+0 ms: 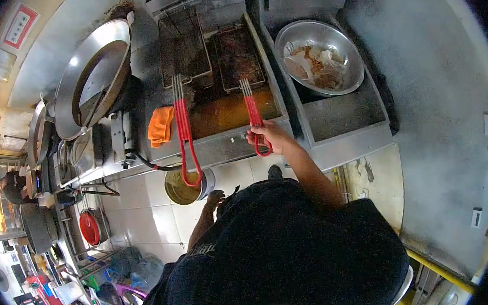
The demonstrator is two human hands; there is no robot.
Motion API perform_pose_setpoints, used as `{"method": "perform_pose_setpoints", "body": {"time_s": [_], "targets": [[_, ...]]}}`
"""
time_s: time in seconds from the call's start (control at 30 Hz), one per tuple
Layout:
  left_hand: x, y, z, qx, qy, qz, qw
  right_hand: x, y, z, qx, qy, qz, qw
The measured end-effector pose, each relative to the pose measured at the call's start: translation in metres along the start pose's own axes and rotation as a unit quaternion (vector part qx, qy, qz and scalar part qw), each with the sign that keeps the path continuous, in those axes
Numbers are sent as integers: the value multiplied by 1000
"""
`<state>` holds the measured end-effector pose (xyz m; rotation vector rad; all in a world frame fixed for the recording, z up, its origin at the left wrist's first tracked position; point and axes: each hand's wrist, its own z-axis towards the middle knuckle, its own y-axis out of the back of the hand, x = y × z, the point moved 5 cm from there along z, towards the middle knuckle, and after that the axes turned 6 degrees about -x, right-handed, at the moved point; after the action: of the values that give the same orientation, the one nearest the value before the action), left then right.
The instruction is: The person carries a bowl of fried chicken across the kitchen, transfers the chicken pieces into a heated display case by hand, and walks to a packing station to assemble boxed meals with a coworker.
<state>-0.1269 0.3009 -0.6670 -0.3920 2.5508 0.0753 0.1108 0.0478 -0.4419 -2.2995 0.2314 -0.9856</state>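
Note:
My right hand (273, 137) is closed around the red handle (253, 111) of the right fryer basket (238, 56). That wire basket rests in a deep fryer with brown oil (230, 114). Beside it sits a second wire basket (186, 54), its red handle (181, 126) reaching out over the fryer's front edge, untouched. My left hand (214, 199) hangs low, just right of a bucket (181, 189) on the floor. It is dark and small, and its fingers do not show clearly.
An orange cloth (160, 126) lies on the counter left of the fryer. A large wok (95, 78) is further left. To the right, a steel bowl (320, 57) holds food scraps and whitish material. A red container (90, 227) stands by the lower shelving.

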Motion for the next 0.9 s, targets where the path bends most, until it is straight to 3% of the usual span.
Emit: {"method": "perform_pose_setpoints", "body": {"time_s": [0.07, 0.1, 0.13, 0.2, 0.3, 0.33, 0.43, 0.47, 0.53, 0.57, 0.6, 0.63, 0.67, 0.7, 0.73, 0.77, 0.8, 0.83, 0.87, 0.9], "targets": [[-8, -5, 13, 84, -149, 156, 973, 19, -4, -24, -15, 60, -4, 998], [-1, -3, 14, -13, 9, 65, 998, 7, 6, -22, 10, 29, 19, 999], [3, 2, 24, 71, -14, 42, 997, -7, 21, -19, 12, 30, 14, 999], [-6, -3, 8, -3, -22, 52, 998, -46, 42, -13, 44, -64, -59, 995], [8, 8, 34, 56, 31, -64, 996, -31, 27, -41, 43, -67, -53, 995], [0, 0, 20, -35, -5, 63, 997, -27, 24, -45, 51, -76, -63, 994], [-4, -10, -2, 13, -25, 72, 997, -22, 15, -62, 124, -78, -49, 988], [9, -6, 0, -12, 5, 31, 999, -26, 17, -64, 125, -83, -51, 987], [24, -6, 0, 11, 75, -119, 990, -43, 14, -75, 295, -213, -56, 930], [30, -6, -7, -25, 43, -94, 994, -49, 15, -73, 292, -218, -55, 930], [38, -7, -15, -26, 48, -96, 994, -66, 18, -73, 313, -239, -231, 890], [33, -9, -27, -25, -106, 21, 994, -83, 23, -71, 328, -254, -401, 817], [27, -13, -47, -25, -255, 136, 957, -94, 20, -67, 332, -263, -402, 812], [47, -10, -51, -53, -86, -7, 995, -106, 20, -61, 317, -281, -425, 800], [54, -10, -59, -62, -83, -22, 994, -122, 23, -55, 303, -297, -451, 785], [70, -1, -65, -123, -13, 12, 992, -136, 15, -50, 330, -288, -396, 807], [83, 8, -72, -180, 55, 45, 981, -151, 13, -49, 341, -293, -406, 796], [110, 23, -46, -176, -170, 373, 895, -149, -7, -53, 329, -243, -389, 825], [152, 32, -28, -196, -171, 354, 898, -151, -26, -56, 322, -191, -372, 849], [175, 42, -17, -186, -216, 295, 912, -173, -31, -49, 343, -215, -349, 845]]}}
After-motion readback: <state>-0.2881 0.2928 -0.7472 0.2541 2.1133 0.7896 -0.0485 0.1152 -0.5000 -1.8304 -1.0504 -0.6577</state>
